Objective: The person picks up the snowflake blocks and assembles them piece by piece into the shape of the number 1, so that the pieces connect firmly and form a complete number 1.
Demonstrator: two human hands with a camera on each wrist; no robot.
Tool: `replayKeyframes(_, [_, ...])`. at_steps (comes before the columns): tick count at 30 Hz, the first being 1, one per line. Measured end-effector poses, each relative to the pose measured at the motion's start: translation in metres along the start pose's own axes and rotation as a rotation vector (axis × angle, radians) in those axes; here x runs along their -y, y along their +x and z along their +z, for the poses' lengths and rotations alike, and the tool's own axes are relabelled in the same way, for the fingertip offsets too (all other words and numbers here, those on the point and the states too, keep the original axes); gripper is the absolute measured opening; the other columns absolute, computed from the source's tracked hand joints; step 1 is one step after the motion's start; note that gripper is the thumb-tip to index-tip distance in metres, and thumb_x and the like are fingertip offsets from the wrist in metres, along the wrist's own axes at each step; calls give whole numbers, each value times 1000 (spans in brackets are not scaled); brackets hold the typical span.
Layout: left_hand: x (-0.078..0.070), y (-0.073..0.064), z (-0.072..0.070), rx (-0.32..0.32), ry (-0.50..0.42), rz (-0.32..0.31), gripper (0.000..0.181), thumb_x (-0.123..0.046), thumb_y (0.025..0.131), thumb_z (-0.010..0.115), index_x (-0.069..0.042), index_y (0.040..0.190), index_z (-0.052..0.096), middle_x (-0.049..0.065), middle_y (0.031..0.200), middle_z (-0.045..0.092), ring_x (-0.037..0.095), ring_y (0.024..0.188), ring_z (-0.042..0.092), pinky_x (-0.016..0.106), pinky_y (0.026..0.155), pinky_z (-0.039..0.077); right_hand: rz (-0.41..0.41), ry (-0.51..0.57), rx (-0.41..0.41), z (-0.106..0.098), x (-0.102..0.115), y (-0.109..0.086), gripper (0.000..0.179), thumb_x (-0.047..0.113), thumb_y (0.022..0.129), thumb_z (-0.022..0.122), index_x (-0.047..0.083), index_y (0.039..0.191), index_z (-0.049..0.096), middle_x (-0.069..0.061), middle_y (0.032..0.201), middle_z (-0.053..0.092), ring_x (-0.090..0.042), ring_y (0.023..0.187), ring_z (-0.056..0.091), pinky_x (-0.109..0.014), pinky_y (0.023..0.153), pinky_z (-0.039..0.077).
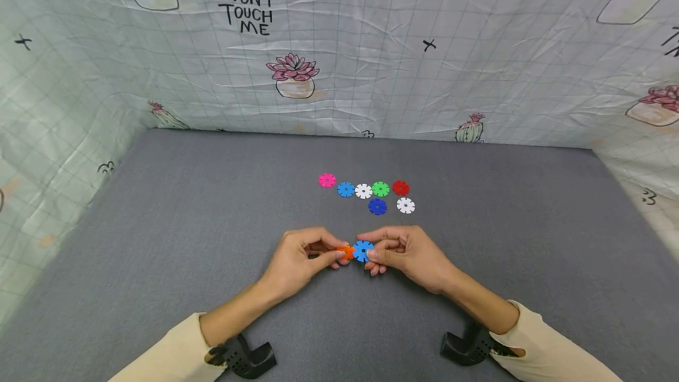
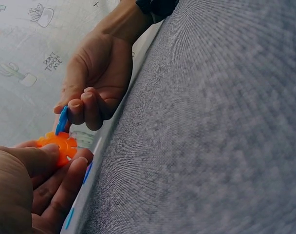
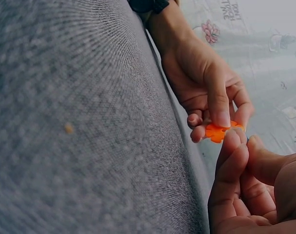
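Note:
An orange notched disc (image 1: 346, 252) is pinched between the thumb and fingers of my left hand (image 1: 304, 257). My right hand (image 1: 408, 254) pinches a blue notched disc (image 1: 363, 250) by its right side. Both discs meet edge to edge above the table, and the left wrist view shows the blue one standing at an angle to the orange one's rim. How deep their slots sit in each other cannot be told. In the right wrist view the blue disc is almost wholly hidden behind the right fingertips.
Beyond the hands, several loose discs lie flat on the grey table (image 1: 212, 205): pink (image 1: 327, 180), light blue (image 1: 346, 189), white (image 1: 363, 191), green (image 1: 381, 188), red (image 1: 401, 187), dark blue (image 1: 377, 206) and another white disc (image 1: 405, 205). A patterned cloth (image 1: 361, 75) hangs behind.

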State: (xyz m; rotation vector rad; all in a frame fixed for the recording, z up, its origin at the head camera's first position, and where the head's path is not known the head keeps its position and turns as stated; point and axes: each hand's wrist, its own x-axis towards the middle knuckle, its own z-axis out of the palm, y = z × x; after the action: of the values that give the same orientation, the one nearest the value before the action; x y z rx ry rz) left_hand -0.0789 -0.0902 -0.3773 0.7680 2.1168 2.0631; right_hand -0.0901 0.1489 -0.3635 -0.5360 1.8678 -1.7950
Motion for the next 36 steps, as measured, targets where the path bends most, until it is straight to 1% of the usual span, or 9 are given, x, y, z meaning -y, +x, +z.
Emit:
replayKeyframes(3, [-1, 0, 0, 7, 0, 10, 9, 7, 83, 69, 2, 90, 69, 13, 92, 71, 27, 73, 70, 36, 60, 55, -3, -2, 6, 0, 1, 0, 34, 8, 93, 62, -5, 124, 58, -18, 85, 69, -28, 77, 68, -40, 71, 54])
replayKeyframes(12, [-3, -1, 0, 17, -15, 31, 8, 8, 83, 68, 4, 90, 69, 15, 90, 71, 28, 72, 70, 36, 60, 55, -5, 0, 13, 0, 1, -1, 33, 5, 93, 61, -9, 123, 58, -20, 86, 69, -23, 74, 68, -35, 68, 55])
replayKeyframes(17, [-3, -1, 1, 18, -18, 39, 8, 9, 83, 68, 4, 89, 69, 15, 89, 71, 28, 71, 70, 36, 59, 55, -12, 9, 21, 0, 1, -1, 32, 3, 93, 61, -10, 123, 58, -22, 86, 69, -22, 73, 67, -35, 67, 55])
replayKeyframes(29, [-3, 0, 2, 26, -34, 56, 6, 11, 82, 68, 6, 86, 68, 16, 87, 71, 29, 71, 70, 36, 60, 55, -27, 31, 29, 1, 0, -1, 31, 2, 93, 61, -11, 121, 58, -18, 83, 69, -22, 72, 67, -34, 66, 55])
replayKeyframes(36, [-2, -1, 2, 34, -47, 98, 7, 13, 82, 66, 7, 86, 68, 18, 86, 70, 31, 70, 69, 36, 59, 55, -9, 50, 34, 1, 1, -2, 32, 2, 93, 61, -12, 121, 57, -22, 84, 68, -21, 72, 67, -33, 66, 54])
